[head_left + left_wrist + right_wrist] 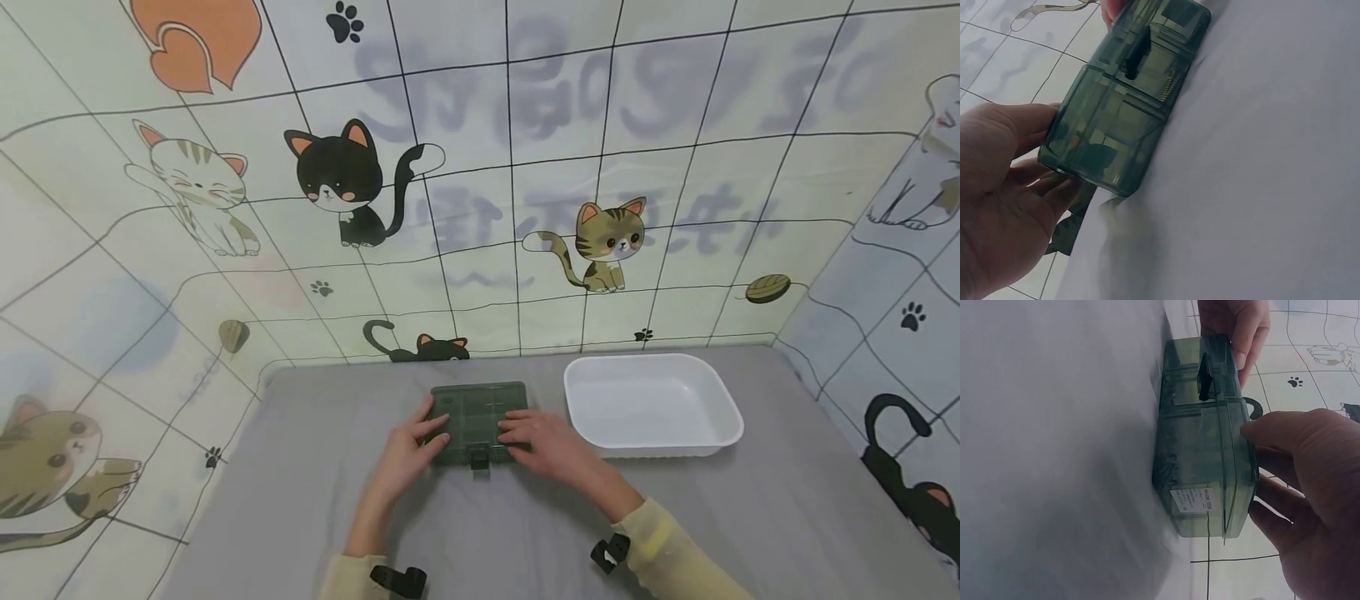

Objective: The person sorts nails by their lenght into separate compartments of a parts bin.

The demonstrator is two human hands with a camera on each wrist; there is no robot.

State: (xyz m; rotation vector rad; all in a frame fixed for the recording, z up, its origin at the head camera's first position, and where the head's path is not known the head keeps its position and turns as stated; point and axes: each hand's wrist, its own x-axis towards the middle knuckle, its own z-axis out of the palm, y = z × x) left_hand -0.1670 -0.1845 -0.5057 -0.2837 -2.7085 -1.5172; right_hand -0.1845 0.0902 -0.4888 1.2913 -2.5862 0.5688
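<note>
A closed, see-through green plastic case (474,425) with compartments lies on the grey cloth. Its dark latch (1207,378) faces the front. My left hand (405,454) touches the case's left end, fingers and thumb spread over the lid and its edge. From the other side my right hand (551,446) rests on the right part of the lid, its thumb near the front edge. Small items show dimly through the walls; their kinds cannot be made out. A white label (1192,499) sticks to the front, seen in the right wrist view.
A white plastic tray (652,443) stands to the right of the case, close to my right hand. Grey cloth (315,500) covers the table. Walls with cat drawings (611,242) rise behind and at both sides.
</note>
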